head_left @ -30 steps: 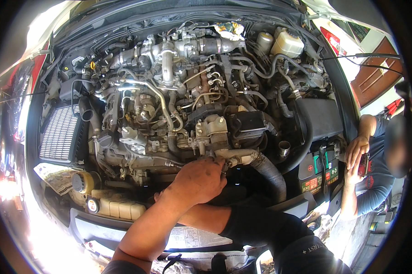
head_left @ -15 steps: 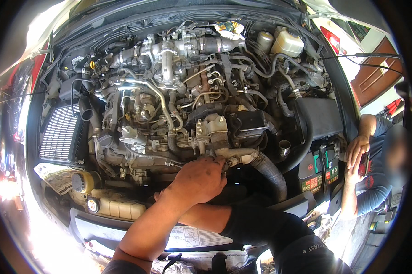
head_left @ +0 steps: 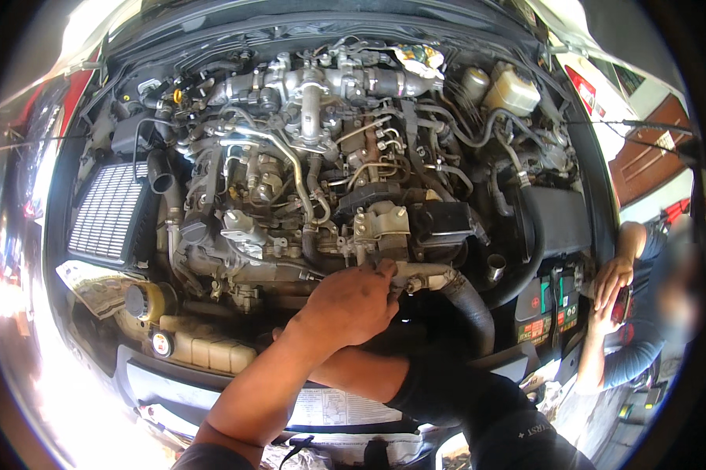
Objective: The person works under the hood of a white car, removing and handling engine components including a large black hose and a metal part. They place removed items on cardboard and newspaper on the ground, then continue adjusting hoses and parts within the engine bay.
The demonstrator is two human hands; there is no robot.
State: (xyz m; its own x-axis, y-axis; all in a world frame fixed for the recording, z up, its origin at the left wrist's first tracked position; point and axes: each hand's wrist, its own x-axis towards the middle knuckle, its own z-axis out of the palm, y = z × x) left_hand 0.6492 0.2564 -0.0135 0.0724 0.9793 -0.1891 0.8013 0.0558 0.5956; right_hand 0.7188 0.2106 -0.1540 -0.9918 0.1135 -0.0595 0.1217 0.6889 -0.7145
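Observation:
In the middle of the engine bay, my left hand (head_left: 351, 304) reaches over my right forearm to the front of the engine (head_left: 306, 180). Its fingers are curled beside a metal pipe fitting (head_left: 422, 276) that leads into a thick dark hose (head_left: 472, 309). What the fingers close on is hidden behind the hand. My right arm comes from the lower right and passes beneath the left one. Only a sliver of my right hand (head_left: 277, 334) shows, low in the dark gap at the engine's front; its fingers are out of sight.
An air filter (head_left: 106, 221) sits at the left, above a yellowish plastic tank (head_left: 212, 350) with a capped neck. A battery (head_left: 545, 309) stands at the right, near an upright open metal pipe end (head_left: 494, 266). At the far right, a person (head_left: 642, 313) holds a phone-like object.
The whole view has shifted, so the engine sits slightly farther right and lower. My left hand stays at the same pipe fitting, and my arms remain crossed.

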